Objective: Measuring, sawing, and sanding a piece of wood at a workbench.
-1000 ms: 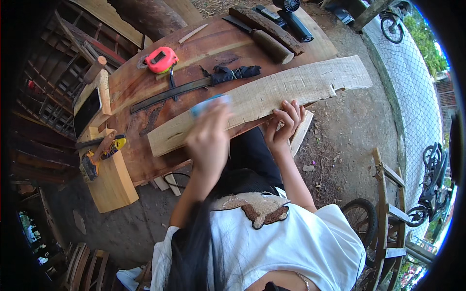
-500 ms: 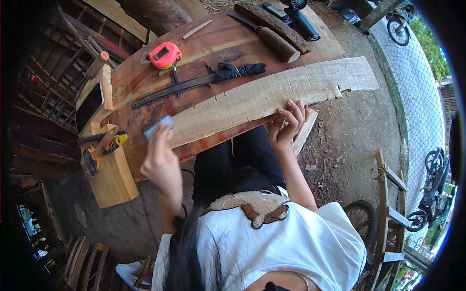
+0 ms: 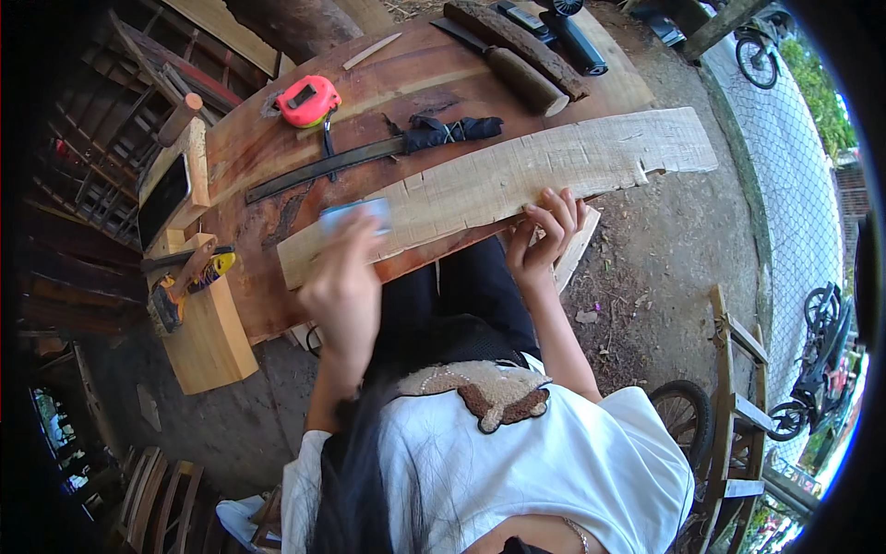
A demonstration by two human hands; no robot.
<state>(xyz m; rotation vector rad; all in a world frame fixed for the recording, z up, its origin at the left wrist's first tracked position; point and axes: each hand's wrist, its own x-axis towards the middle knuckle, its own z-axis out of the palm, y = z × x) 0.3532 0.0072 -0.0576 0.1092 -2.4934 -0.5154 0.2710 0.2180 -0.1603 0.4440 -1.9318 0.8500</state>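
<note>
A long pale, rough-sawn board [image 3: 489,185] lies across the front of a reddish wooden table [image 3: 397,83]. My left hand [image 3: 337,286] is closed on a light blue pad [image 3: 377,217] against the board's left part; it is motion-blurred. My right hand [image 3: 544,240] grips the near edge of the board right of its middle, fingers curled over it. Just beyond the board lie a long blade with a dark wrapped handle [image 3: 443,131] and a pink tape measure [image 3: 307,102]. Farther back are a wooden-handled knife [image 3: 524,78] and a length of bark-covered wood [image 3: 503,42].
A phone [image 3: 164,203] leans on wood at the left, above tools with yellow parts [image 3: 220,263] and a light wood block [image 3: 212,346]. Dark electronic devices [image 3: 581,51] sit at the back. A wooden frame [image 3: 738,406], mesh fence [image 3: 794,212] and motorbikes [image 3: 821,360] are at the right.
My left hand with the blue pad swept left to the board's end, then came back partway to the right. My right hand and the board have barely moved.
</note>
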